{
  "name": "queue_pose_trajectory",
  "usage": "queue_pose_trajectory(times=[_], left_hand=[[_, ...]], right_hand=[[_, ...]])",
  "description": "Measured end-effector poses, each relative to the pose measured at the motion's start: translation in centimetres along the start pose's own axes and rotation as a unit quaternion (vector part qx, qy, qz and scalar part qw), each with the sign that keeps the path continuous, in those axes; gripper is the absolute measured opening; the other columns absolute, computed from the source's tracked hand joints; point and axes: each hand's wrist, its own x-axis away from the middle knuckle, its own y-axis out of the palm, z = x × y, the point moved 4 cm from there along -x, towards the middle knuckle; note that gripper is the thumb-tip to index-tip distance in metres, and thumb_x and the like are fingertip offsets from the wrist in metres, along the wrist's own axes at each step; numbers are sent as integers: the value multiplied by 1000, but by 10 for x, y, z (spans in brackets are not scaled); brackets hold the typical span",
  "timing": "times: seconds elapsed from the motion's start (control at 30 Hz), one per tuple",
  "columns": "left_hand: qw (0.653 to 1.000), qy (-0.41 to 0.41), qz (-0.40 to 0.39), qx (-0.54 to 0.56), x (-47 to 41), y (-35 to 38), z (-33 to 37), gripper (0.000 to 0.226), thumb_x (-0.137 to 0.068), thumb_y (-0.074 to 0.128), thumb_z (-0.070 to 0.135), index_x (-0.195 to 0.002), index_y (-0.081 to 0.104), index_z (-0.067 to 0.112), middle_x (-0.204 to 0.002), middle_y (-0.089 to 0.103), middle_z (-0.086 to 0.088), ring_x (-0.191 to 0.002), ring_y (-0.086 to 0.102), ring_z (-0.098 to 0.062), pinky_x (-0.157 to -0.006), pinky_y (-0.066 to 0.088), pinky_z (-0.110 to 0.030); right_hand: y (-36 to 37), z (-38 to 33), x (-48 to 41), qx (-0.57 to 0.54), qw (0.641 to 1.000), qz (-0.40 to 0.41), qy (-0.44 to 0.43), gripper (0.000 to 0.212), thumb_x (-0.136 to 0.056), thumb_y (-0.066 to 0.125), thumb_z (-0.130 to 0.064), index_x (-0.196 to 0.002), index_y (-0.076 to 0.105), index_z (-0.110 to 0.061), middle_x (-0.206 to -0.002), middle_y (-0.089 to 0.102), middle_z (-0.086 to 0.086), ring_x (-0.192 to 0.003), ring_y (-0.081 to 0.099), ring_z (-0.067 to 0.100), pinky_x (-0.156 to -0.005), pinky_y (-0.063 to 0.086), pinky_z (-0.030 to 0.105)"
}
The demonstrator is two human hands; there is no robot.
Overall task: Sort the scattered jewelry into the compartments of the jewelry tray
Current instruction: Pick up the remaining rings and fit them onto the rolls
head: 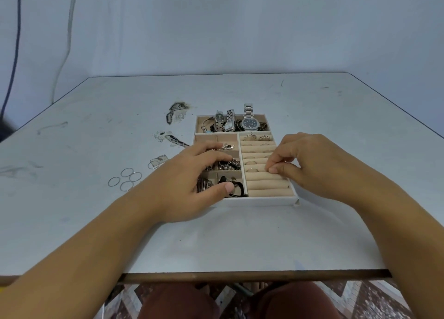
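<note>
At the middle of the pale table [216, 242] sits the jewelry tray [264, 200], white outside and lined in beige. Its long far compartment holds several watches [249, 124]. The small square compartments on the left carry tangled chains and beads and black hair ties [237, 190]. The right side is a bank of ring rolls [266, 186] with a few rings [251, 162] tucked in the far rows.

The left hand [192, 174] lies across the left compartments, fingers spread and fairly straight, thumb at the near row. The right hand [310, 160] is curled over the tray's right wall, its fingertips [272, 168] pinched together on a roll.

The tray stands well apart from every table edge. Thin hoops [127, 178] and loose scattered pieces [176, 113] lie to its left.

Whether a ring sits between the pinched fingertips cannot be told. The left hand hides much of the compartments beneath it.
</note>
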Motion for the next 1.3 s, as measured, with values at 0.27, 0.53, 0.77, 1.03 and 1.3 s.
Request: queue_pose_trajectory(times=[0.27, 0.53, 0.77, 1.03, 1.3], left_hand=[[996, -77, 35, -35, 27, -68, -31, 50, -80, 48, 69, -121, 55, 41, -122, 51, 27, -104, 54, 2, -73, 41, -10], [979, -184, -10, -82, 83, -81, -88, 46, -74, 51, 66, -115, 55, 46, -114, 50, 29, -100, 50, 5, -83, 36, -16], [983, -165, 25, -77, 76, -73, -100, 35, -78, 59, 61, -105, 66, 41, -103, 54, 19, -96, 51, 1, -82, 41, -21], [984, -173, 33, -37, 58, -70, -111, 16, -71, 66, 54, -79, 65, 40, -83, 56, 13, -86, 52, -8, -71, 38, -23], [979, -194, 55, -19, 51, -65, -112, 21, -72, 70, 56, -77, 65, 36, -87, 56, 11, -91, 51, -6, -77, 42, -25]], right_hand=[[-1, -53, -12, -12, 995, 1, -100, 21, -86, 60, -41, -104, 66, -32, -88, 54, -19, -90, 49, 3, -85, 43, 31], [48, -117, -71, 43, 986, -78, -140, 26, -91, 54, -40, -113, 62, -30, -103, 56, -9, -104, 45, 13, -90, 40, 35], [73, -127, -121, 42, 988, -107, -101, 27, -86, 58, -47, -110, 61, -34, -97, 58, -10, -103, 44, 13, -90, 36, 39], [84, -131, -139, 16, 985, -151, -77, 12, -84, 63, -45, -92, 62, -36, -80, 52, -16, -83, 45, 9, -79, 36, 34], [80, -134, -136, 23, 981, -183, -67, 16, -85, 63, -41, -89, 55, -28, -78, 48, -17, -79, 48, 7, -68, 37, 26]])
